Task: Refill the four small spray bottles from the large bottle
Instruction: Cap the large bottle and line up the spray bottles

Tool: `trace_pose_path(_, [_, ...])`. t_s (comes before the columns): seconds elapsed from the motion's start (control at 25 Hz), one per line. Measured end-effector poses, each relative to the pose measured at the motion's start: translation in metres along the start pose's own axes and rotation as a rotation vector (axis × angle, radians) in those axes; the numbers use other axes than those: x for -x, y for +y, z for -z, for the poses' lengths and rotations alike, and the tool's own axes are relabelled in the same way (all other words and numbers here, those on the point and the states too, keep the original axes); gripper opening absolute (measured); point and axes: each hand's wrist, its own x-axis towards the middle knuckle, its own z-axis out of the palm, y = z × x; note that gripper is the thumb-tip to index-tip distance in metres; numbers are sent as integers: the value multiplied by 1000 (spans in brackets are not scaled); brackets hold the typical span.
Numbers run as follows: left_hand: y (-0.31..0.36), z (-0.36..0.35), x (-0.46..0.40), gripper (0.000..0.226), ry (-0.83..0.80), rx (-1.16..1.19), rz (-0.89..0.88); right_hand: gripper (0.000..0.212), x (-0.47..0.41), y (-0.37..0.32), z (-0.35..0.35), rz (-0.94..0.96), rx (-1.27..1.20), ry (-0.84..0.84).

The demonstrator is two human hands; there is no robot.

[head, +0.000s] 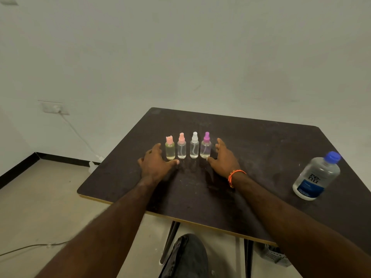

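I am resting both hands on the dark surface [251,157], fingers spread and holding nothing; my left hand [155,163] is sitting at nine o'clock of the row, my right hand [223,159] at three o'clock. Crowding inward could be toppling the light bottles like dominoes, since they are standing close together; all are still capped, so unscrewing one-handed risks spills. The four small spray bottles [187,146] are standing upright between my hands, clear-bodied, with two pink tops, one white, one purple; the leftmost looks yellowish. The large bottle [317,177], clear with a blue cap and blue label, is standing well apart at four o'clock.
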Motion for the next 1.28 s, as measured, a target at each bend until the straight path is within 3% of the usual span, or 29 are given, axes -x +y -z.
trace_pose_path(0.2, [6,-1,-35,67,-94,50,-144,86,-26,-10,-17,27,-74,13])
trace_pose_path(0.32, [5,-8,-49,74,-200,116,-140,71,-29,-14,-25,79,-131,22])
trace_pose_path(0.52, [0,-14,-66,65,-354,331,-79,88,-42,-18,-20,72,-235,-102])
trace_pose_path(0.6, [-2,-17,-72,68,-409,369,-89,77,-49,-16,-20,87,-255,-125])
trace_pose_path(0.72, [-1,-20,-81,64,-422,373,-107,55,-54,-10,-24,112,-313,-118])
trace_pose_path(1.0, [24,-49,-116,46,-397,341,-220,38,-73,3,-16,86,-322,-31])
trace_pose_path(1.28, [48,-83,-185,40,-465,348,-271,41,-137,25,-4,56,-302,17])
